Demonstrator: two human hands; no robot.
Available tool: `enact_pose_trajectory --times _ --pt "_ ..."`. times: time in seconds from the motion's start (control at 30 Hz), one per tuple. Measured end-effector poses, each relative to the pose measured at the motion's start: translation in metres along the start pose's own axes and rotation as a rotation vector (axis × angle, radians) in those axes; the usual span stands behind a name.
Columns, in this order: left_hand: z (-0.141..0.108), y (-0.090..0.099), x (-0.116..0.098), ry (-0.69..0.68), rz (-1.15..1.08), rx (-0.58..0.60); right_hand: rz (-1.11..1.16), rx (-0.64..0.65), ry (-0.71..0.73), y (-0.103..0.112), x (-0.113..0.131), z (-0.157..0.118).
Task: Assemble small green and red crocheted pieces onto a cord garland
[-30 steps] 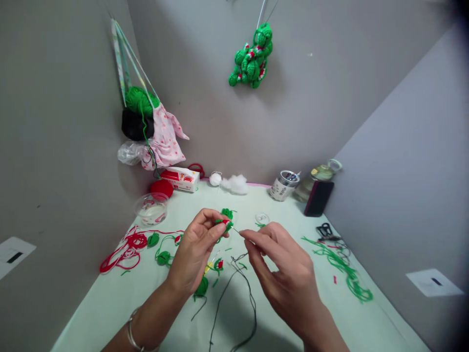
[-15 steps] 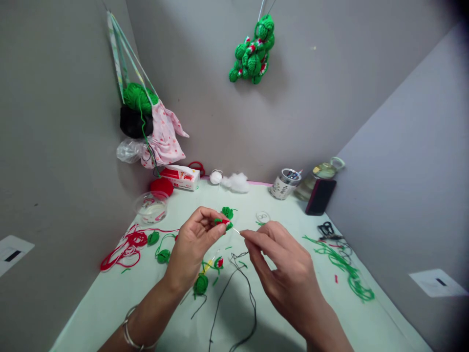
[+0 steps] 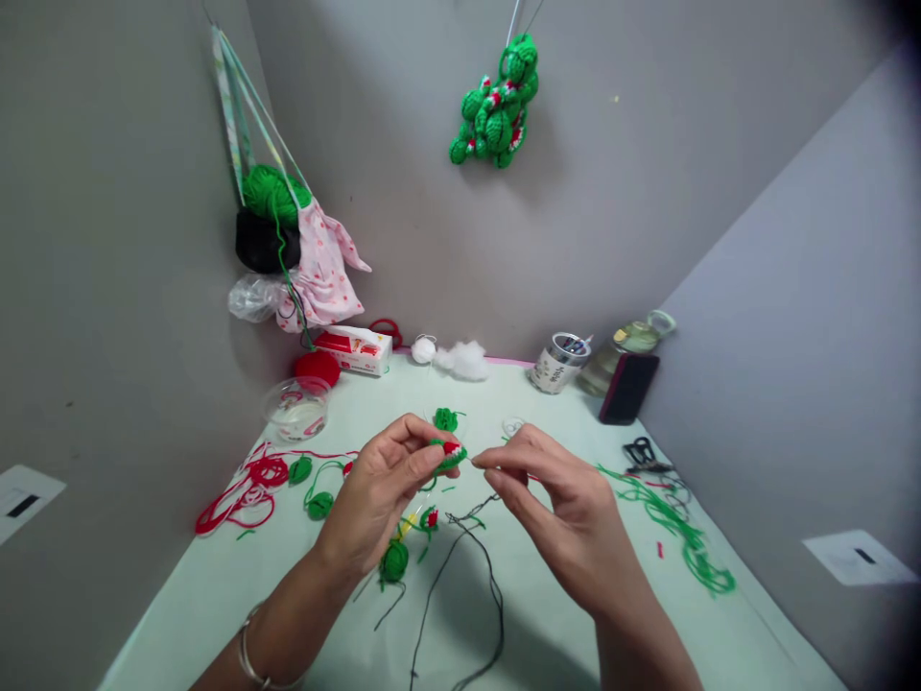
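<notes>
Overall: pale-green cloth-covered table (image 3: 230, 581), grey walls (image 3: 410, 240) at far and side edges; open room between right forearm (image 3: 637, 633) and tangled green yarn (image 3: 689, 539). Small green-white-red crocheted piece (image 3: 452, 452): pinched by left hand (image 3: 385, 480); right hand (image 3: 557, 499) just beside, pinching slim pale shaft (image 3: 471, 462), mostly hidden.

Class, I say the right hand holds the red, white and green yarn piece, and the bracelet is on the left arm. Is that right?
Not quite: the left hand holds the yarn piece, as the head view shows. The bracelet is indeed on the left arm.
</notes>
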State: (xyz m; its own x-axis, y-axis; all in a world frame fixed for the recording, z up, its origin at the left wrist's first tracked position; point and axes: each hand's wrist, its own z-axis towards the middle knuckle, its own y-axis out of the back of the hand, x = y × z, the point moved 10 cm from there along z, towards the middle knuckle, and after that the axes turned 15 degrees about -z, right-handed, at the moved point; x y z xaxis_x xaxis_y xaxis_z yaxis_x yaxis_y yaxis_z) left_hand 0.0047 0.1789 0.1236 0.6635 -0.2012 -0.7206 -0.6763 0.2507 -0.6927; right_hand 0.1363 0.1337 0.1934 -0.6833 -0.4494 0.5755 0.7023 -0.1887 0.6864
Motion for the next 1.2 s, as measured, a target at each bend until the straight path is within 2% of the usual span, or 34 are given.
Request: enact_pose_trajectory --times 0.17,0.33,0.6,0.73,0.97,1.1,1.2 --pt "0.0 0.001 -0.002 -0.063 0.07 -0.017 0.006 -0.012 -0.026 0.0 -0.001 0.0" --pt "-0.001 -0.001 0.002 -0.046 0.052 -0.022 0.044 -0.009 -0.03 -0.002 -0.002 0.002" --pt "-0.001 -0.002 -0.004 -0.071 0.065 0.007 0.049 0.119 -0.036 -0.007 -0.007 0.001" --pt "-0.002 -0.005 -0.001 -0.023 0.056 0.033 0.093 0.16 -0.02 -0.009 -0.007 0.002" --pt "-0.004 -0.008 0.012 -0.034 0.029 0.042 0.137 0.032 -0.113 -0.012 -0.013 0.006" --pt "-0.002 -0.003 0.019 -0.004 0.014 0.004 0.031 0.024 -0.077 -0.016 -0.014 0.008" --pt "0.003 0.004 0.014 -0.068 0.09 -0.007 0.01 0.022 -0.081 -0.018 -0.018 0.008"
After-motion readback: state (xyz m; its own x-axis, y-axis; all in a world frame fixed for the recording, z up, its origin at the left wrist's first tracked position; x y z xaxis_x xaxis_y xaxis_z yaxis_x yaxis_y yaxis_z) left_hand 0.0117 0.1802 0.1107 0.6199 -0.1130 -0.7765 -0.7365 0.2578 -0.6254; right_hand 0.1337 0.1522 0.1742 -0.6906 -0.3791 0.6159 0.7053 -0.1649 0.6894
